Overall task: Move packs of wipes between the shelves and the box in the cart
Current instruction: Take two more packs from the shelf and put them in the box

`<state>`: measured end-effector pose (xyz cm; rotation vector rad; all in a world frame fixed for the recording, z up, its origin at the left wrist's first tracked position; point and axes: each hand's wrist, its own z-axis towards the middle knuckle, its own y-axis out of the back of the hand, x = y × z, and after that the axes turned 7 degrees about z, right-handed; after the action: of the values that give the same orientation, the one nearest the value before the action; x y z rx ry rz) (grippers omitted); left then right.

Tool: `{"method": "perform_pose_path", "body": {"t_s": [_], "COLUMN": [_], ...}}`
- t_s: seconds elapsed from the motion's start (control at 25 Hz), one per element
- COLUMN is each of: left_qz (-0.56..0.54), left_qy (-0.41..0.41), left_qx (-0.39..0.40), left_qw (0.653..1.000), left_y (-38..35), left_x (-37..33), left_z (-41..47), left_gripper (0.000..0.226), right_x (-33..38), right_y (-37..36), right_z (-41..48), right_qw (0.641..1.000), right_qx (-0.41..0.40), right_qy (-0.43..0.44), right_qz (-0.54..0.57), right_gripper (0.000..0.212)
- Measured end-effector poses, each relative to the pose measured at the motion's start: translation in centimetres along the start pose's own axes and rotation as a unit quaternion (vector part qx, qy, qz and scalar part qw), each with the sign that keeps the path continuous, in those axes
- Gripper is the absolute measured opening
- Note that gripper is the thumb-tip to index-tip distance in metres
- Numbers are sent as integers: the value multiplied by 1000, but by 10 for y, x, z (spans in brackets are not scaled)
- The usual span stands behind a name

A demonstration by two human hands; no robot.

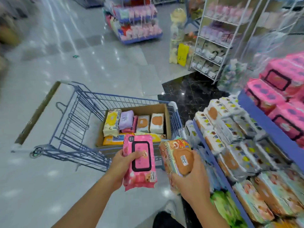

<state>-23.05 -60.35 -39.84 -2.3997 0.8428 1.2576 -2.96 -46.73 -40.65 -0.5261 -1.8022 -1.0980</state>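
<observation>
Wipes packs, pink (139, 162) and orange-lidded (178, 159), held beside shelves (266, 124); cart (79, 116) ahead.

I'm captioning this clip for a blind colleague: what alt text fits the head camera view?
Left hand holds a pink wipes pack and right hand an orange-lidded pack, in front of a blue cart whose cardboard box holds more packs. Shelves of wipes stand at right.
</observation>
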Motion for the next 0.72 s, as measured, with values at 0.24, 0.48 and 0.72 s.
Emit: {"method": "perform_pose_path", "body": {"t_s": [0.24,0.48,0.72], "left_qz": [-58,-2,82], "left_qy": [25,62,92], "left_qx": [-48,-25,36], "left_qw": [997,998,992], "left_y": [23,46,39], "left_x": [-57,-94,-84], "left_z": [132,296,441], "left_gripper": [37,40,34], "right_x": [45,52,24], "right_y": [-72,-158,-232], "right_z": [150,264,358], "right_qw": [996,992,979], "right_qx": [64,58,2], "right_qy": [1,-52,-168], "right_qz": [-57,-98,-113], "right_gripper": [109,108,113]}}
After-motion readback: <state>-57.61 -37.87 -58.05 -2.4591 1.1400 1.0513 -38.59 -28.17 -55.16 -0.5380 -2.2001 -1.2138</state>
